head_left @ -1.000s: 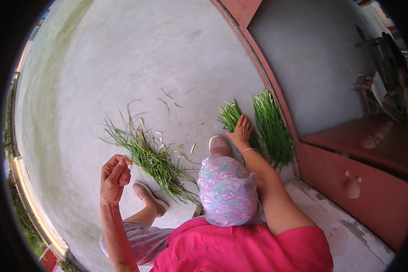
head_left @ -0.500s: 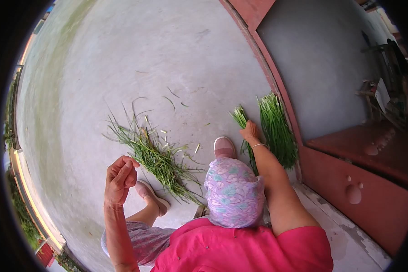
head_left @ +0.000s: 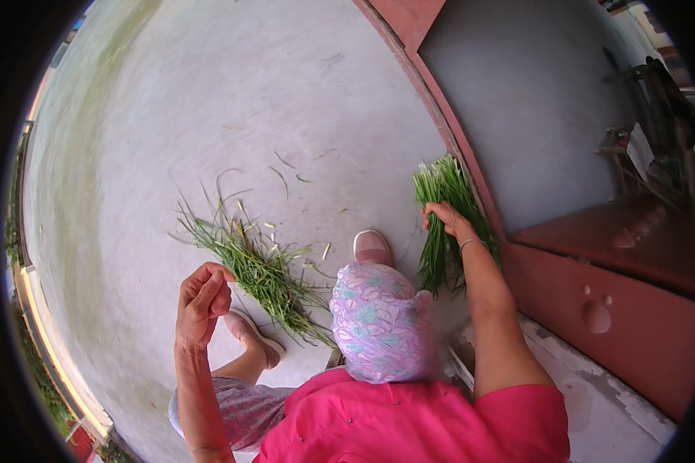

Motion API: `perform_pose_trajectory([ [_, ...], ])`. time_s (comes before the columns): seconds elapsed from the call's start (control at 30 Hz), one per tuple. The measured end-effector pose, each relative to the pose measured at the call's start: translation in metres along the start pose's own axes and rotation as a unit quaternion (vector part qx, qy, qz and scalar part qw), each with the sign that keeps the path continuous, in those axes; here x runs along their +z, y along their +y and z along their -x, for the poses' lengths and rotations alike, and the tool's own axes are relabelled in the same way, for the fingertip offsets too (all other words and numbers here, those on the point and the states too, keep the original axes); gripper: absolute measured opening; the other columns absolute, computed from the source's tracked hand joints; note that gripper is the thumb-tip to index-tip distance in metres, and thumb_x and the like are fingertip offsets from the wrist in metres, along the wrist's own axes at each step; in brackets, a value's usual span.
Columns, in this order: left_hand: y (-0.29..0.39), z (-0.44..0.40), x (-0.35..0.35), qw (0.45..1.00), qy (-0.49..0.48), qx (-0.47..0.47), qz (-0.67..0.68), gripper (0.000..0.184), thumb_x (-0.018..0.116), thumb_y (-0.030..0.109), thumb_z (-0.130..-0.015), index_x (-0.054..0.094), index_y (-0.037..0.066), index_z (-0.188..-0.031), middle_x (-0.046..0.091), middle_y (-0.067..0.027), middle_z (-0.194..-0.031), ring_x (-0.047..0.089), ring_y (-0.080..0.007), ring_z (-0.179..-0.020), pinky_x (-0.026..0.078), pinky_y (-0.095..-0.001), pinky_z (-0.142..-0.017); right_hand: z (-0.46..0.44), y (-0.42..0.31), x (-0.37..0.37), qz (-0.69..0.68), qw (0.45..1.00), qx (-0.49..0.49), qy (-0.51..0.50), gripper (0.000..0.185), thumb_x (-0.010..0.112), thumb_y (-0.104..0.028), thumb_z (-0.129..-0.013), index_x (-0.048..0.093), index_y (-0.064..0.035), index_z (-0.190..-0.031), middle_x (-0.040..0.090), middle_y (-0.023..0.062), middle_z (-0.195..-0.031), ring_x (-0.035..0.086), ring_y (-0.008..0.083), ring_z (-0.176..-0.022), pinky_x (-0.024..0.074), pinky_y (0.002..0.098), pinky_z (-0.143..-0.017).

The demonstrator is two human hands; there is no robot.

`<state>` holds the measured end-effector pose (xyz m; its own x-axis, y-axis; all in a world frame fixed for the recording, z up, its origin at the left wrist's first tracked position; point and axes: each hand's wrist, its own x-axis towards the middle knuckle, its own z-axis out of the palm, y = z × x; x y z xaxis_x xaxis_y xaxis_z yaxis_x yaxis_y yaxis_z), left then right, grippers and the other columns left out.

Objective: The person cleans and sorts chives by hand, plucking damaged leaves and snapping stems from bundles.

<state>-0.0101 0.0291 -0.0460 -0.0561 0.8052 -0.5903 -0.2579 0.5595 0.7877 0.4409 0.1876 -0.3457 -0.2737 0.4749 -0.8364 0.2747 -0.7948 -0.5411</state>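
Note:
My right hand, with a bangle on its wrist, is closed around a bunch of garlic chives. This bunch lies along the left side of a larger bundle of green chives, pale ends pointing away from me; the two overlap, so their border is hard to see. My left hand is raised at the left with curled fingers, thumb pressed against the index finger. Whatever it may hold is hidden. Beyond it on the ground is a loose, messy heap of chive leaves.
Pale scraps and stray leaves lie on the concrete floor. A red-brown ledge runs along the right. My two shoes flank the lower heap, and a floral-patterned cloth shape bulges in front of me.
My right hand has moved right with its chive bunch, bringing it against the larger bundle, where the two now overlap. My left hand has stayed nearly still. The view has shifted slightly.

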Motion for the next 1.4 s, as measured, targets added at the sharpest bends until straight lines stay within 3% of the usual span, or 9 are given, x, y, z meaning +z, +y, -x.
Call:
perform_pose_trajectory([
  [0.07, -0.001, 0.002, 0.004, 1.0, -0.011, 0.005, 0.003, 0.018, 0.048, 0.014, -0.099, 0.057, 0.0, -0.094, 0.035, 0.006, -0.057, 0.026, -0.003, -0.049, 0.02, -0.0198, -0.045, -0.001, -0.002, -0.004, -0.079, 0.996, -0.006, -0.05, 0.023, 0.055, -0.018, -0.075, 0.058, -0.0005, -0.09, 0.057, 0.0086, -0.064, 0.06, 0.0205, -0.064, 0.0501, 0.0351, -0.063],
  [0.4, -0.006, 0.002, 0.033, 0.995, -0.039, 0.082, -0.05, 0.017, 0.055, 0.018, -0.096, 0.059, 0.002, -0.101, 0.048, 0.0032, -0.07, 0.042, -0.0066, -0.061, 0.034, -0.0215, -0.056, 0.066, -0.099, 0.026, -0.014, 0.979, -0.18, -0.095, 0.02, 0.055, -0.016, -0.077, 0.059, 0.0009, -0.086, 0.054, 0.0062, -0.062, 0.054, 0.0176, -0.061, 0.0469, 0.0332, -0.063],
  [0.53, -0.003, 0.001, 0.048, 0.987, -0.056, 0.127, -0.082, 0.03, 0.059, 0.025, -0.094, 0.056, 0.002, -0.114, 0.058, -0.003, -0.096, 0.057, -0.0138, -0.091, 0.047, -0.0289, -0.081, 0.108, -0.153, 0.042, 0.059, 0.951, -0.258, -0.158, 0.02, 0.052, -0.015, -0.078, 0.056, 0.0001, -0.09, 0.051, 0.0043, -0.071, 0.05, 0.0126, -0.061, 0.0475, 0.0324, -0.063],
  [0.57, -0.003, 0.0, 0.044, 0.984, -0.084, 0.12, -0.098, 0.043, 0.06, 0.03, -0.092, 0.053, 0.002, -0.124, 0.058, -0.0087, -0.116, 0.054, -0.02, -0.114, 0.043, -0.0365, -0.099, 0.118, -0.166, 0.047, 0.096, 0.933, -0.297, -0.177, 0.02, 0.052, -0.016, -0.078, 0.056, 0.0005, -0.09, 0.051, 0.0045, -0.071, 0.049, 0.0124, -0.061, 0.0468, 0.0329, -0.063],
  [0.83, 0.017, 0.016, 0.078, 0.943, -0.086, 0.253, -0.199, 0.079, 0.062, 0.047, -0.086, 0.031, 0.004, -0.145, 0.035, -0.0154, -0.147, 0.028, -0.0274, -0.14, 0.02, -0.0441, -0.115, 0.207, -0.257, 0.132, 0.225, 0.839, -0.377, -0.32, 0.024, 0.053, -0.019, -0.081, 0.059, 0.003, -0.086, 0.052, 0.0052, -0.062, 0.048, 0.0127, -0.058, 0.0426, 0.0299, -0.06],
  [1.07, 0.024, 0.022, 0.076, 0.926, -0.075, 0.358, -0.093, 0.083, 0.057, 0.057, -0.086, 0.03, 0.002, -0.143, 0.04, -0.0154, -0.141, 0.033, -0.0265, -0.136, 0.017, -0.0442, -0.116, 0.251, -0.275, 0.238, 0.219, 0.798, -0.309, -0.469, 0.026, 0.058, -0.019, -0.079, 0.062, 0.0051, -0.088, 0.055, 0.0053, -0.063, 0.052, 0.0133, -0.057, 0.0462, 0.0285, -0.059],
  [1.2, 0.038, 0.04, 0.061, 0.948, -0.077, 0.307, 0.041, 0.08, 0.046, 0.054, -0.094, 0.021, 0.001, -0.147, 0.05, -0.0079, -0.128, 0.051, -0.0177, -0.112, 0.036, -0.0391, -0.101, 0.235, -0.262, 0.299, 0.202, 0.779, -0.24, -0.543, 0.025, 0.065, -0.017, -0.078, 0.062, 0.0053, -0.089, 0.063, 0.0111, -0.076, 0.059, 0.0177, -0.059, 0.0535, 0.031, -0.058],
  [1.27, 0.045, 0.046, 0.052, 0.953, -0.106, 0.282, 0.025, 0.074, 0.042, 0.048, -0.096, 0.019, 0.0, -0.147, 0.035, -0.0186, -0.146, 0.046, -0.0226, -0.124, 0.037, -0.0384, -0.102, 0.237, -0.252, 0.318, 0.181, 0.79, -0.217, -0.544, 0.025, 0.065, -0.017, -0.078, 0.063, 0.0061, -0.089, 0.063, 0.0129, -0.076, 0.061, 0.0193, -0.059, 0.0535, 0.0315, -0.057],
  [1.4, 0.036, 0.042, 0.038, 0.932, -0.121, 0.327, 0.099, 0.065, 0.047, 0.042, -0.093, 0.036, -0.002, -0.14, 0.033, -0.0274, -0.144, 0.031, -0.039, -0.136, 0.029, -0.0473, -0.112, 0.237, -0.235, 0.347, 0.115, 0.791, -0.159, -0.58, 0.018, 0.063, -0.01, -0.076, 0.062, 0.0055, -0.085, 0.061, 0.0131, -0.07, 0.06, 0.0187, -0.057, 0.0528, 0.0316, -0.055],
])
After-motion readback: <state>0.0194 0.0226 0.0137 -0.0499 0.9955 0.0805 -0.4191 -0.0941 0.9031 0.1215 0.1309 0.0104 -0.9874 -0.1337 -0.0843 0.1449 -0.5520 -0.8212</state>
